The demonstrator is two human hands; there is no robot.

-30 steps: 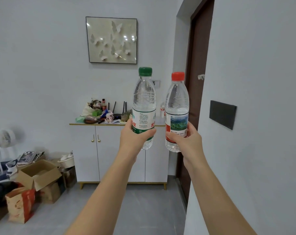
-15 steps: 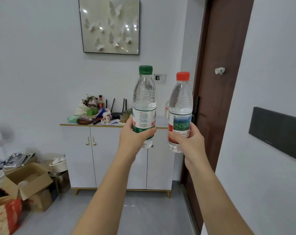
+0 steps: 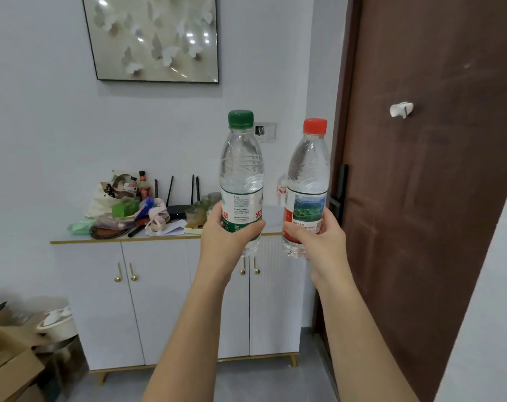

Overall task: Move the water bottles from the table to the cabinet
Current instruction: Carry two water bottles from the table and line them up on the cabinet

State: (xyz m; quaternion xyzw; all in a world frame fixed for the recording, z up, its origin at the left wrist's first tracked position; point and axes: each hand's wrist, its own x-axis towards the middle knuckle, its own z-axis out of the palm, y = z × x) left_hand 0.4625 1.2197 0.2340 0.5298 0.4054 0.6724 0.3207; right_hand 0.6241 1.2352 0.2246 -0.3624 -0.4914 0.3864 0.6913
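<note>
My left hand grips a clear water bottle with a green cap around its label, held upright in the air. My right hand grips a second clear bottle with a red cap, also upright, just to the right of the first. Both bottles are held in front of a white cabinet with gold door knobs and a gold-edged top. Behind the red-capped bottle, part of another bottle shows on the cabinet top at its right end.
Clutter fills the left half of the cabinet top: bags, a black router, glasses. A brown door stands at the right. Cardboard boxes lie on the floor at the left. A framed butterfly picture hangs above.
The cabinet and door have grown larger and nearer in view. Both hands still hold their bottles upright in the same way.
</note>
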